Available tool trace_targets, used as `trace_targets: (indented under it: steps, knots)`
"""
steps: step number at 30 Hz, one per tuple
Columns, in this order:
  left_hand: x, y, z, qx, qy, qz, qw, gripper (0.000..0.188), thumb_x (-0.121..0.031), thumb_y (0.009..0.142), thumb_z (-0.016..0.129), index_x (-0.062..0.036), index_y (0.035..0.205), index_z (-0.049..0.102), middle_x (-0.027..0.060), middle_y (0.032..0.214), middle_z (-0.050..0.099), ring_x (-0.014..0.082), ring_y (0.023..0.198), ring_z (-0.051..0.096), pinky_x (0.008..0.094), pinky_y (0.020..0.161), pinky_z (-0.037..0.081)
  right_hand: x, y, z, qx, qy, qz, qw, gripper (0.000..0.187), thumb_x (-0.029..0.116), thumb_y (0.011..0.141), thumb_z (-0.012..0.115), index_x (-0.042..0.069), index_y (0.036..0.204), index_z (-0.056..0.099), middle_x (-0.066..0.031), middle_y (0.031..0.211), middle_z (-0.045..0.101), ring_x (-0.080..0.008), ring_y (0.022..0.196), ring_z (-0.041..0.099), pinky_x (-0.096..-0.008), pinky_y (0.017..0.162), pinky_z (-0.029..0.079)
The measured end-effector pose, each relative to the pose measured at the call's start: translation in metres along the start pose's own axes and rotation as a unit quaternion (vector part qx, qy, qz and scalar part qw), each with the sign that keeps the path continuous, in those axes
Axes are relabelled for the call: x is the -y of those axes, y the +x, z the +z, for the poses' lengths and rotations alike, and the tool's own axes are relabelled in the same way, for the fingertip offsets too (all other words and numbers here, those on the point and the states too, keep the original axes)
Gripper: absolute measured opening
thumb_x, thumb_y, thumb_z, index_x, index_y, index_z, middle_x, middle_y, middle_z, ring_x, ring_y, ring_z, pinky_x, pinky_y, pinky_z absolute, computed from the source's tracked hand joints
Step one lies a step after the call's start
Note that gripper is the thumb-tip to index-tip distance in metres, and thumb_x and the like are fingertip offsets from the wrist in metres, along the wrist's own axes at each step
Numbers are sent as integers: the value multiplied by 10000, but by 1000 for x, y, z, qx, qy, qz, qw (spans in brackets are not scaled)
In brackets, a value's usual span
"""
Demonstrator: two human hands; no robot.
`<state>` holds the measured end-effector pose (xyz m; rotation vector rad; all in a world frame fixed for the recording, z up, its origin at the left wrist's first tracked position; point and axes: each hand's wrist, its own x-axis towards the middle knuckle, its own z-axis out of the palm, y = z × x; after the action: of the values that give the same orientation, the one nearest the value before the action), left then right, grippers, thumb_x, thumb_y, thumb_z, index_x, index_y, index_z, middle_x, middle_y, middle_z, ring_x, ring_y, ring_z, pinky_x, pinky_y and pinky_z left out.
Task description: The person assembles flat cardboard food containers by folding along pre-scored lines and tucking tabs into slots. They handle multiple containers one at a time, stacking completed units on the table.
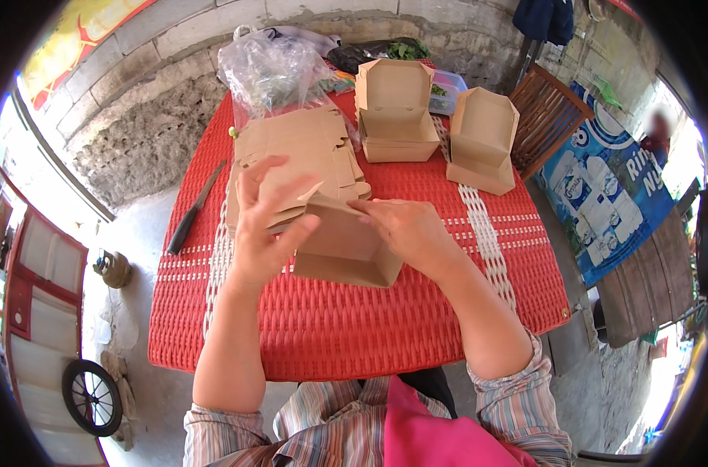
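Note:
A brown cardboard food box, part folded, stands tilted on the red woven table in front of me. My right hand pinches its far edge, thumb and fingers closed on the cardboard. Beside the box's left side my left hand is raised with the fingers spread, holding nothing. Just beyond lies a stack of flat box blanks, partly hidden by my left hand. Two folded boxes with raised lids, one at the far middle and another to its right, stand on the table.
A dark-handled knife lies near the table's left edge. At the back are a clear plastic bag, a plastic container and leafy greens. A wooden chair stands at the far right corner.

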<state>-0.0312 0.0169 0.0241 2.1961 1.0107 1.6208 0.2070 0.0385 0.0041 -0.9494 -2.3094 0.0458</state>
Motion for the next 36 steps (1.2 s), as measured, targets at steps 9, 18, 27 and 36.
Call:
trace_targets:
  steps: [9,18,27,36]
  knots:
    - [-14,-9,8,79,327,141,931,135,-116,775,744,-158,902,763,-64,1108,636,213,1251,497,469,1139,268,11,2,0,-42,-43,-72,996,308,141,892,592,121,1190,666,-48,1094,701,-219,909,692,-343,703,570]
    - [-10,-9,19,-17,241,43,969,408,-170,804,760,-116,1192,648,77,1176,595,257,1188,518,466,1110,293,5,4,1,-94,5,-58,994,276,178,897,636,106,1157,696,-76,1162,688,-264,930,694,-349,762,580]
    - [2,-18,29,20,-376,-394,838,543,-218,973,537,-139,1480,358,117,1308,541,206,1207,508,346,1007,417,-14,5,-7,-112,146,15,983,366,276,985,579,107,1308,609,-127,1286,623,-311,1132,617,-417,933,518]
    - [15,-14,26,-90,-388,-450,799,463,-239,979,522,-77,1409,463,69,1318,555,181,1227,518,352,984,443,-141,-36,-24,-189,-272,311,891,434,104,886,629,146,1316,591,-92,1239,636,-233,1278,513,-498,1181,243]
